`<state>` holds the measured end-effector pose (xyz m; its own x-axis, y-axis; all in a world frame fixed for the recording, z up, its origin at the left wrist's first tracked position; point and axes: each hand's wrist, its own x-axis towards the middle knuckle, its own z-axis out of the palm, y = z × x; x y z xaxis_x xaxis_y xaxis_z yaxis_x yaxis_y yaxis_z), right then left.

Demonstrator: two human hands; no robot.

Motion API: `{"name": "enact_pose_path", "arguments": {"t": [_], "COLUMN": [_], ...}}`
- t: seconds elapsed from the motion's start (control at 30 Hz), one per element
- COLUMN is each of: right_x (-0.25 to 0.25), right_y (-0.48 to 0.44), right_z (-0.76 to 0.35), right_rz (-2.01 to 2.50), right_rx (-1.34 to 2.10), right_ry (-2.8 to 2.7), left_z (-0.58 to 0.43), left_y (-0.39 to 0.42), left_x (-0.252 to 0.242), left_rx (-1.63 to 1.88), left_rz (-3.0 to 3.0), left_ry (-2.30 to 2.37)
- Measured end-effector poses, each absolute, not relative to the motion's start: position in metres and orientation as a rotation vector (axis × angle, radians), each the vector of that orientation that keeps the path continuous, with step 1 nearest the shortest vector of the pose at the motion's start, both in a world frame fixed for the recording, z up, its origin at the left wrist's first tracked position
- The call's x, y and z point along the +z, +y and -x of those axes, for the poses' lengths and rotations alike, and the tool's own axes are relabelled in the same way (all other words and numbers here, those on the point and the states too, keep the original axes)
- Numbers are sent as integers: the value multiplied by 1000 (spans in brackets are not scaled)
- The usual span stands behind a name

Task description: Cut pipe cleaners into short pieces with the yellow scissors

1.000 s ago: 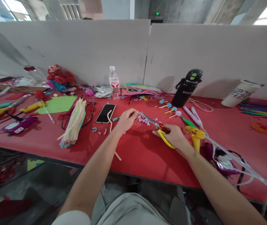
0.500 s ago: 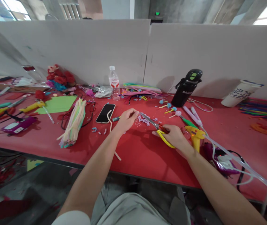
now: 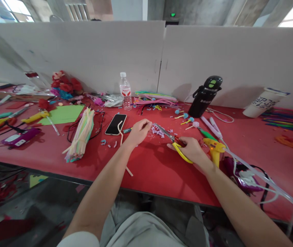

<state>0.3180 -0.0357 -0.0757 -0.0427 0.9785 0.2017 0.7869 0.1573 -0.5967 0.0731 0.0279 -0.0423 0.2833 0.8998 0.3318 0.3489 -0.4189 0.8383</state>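
My right hand (image 3: 190, 148) is wrapped round scissors (image 3: 167, 133) with yellow and red handles, their blades pointing left towards my other hand. At the blade tips, my left hand (image 3: 141, 131) is closed in a pinch; whatever lies between the fingertips is too small to make out. Short lilac cut pieces (image 3: 158, 131) are scattered under and around the blades. A cream pipe cleaner (image 3: 121, 137) runs from the phone (image 3: 116, 124) under my left forearm, part of it hidden. Left of the phone lies a thick bundle of pastel pipe cleaners (image 3: 81, 137).
On the right are a yellow glue gun (image 3: 214, 146) with cords, a black bottle (image 3: 205, 97) and a white cup (image 3: 263, 103). Small blue-topped pieces (image 3: 187, 120) lie before the bottle. A water bottle (image 3: 125, 92) stands near the partition (image 3: 97, 55).
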Motion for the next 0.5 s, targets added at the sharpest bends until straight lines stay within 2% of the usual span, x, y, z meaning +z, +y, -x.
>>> {"name": "enact_pose_path", "arguments": {"t": [0.5], "right_x": [-77], "right_y": [-34], "right_z": [-319], "right_rz": [1664], "right_rx": [462], "right_ry": [-1906], "left_z": [-73], "left_y": [28], "left_x": [-42], "left_rx": [1089], "left_rz": [-1957], "left_ry": [1132]}}
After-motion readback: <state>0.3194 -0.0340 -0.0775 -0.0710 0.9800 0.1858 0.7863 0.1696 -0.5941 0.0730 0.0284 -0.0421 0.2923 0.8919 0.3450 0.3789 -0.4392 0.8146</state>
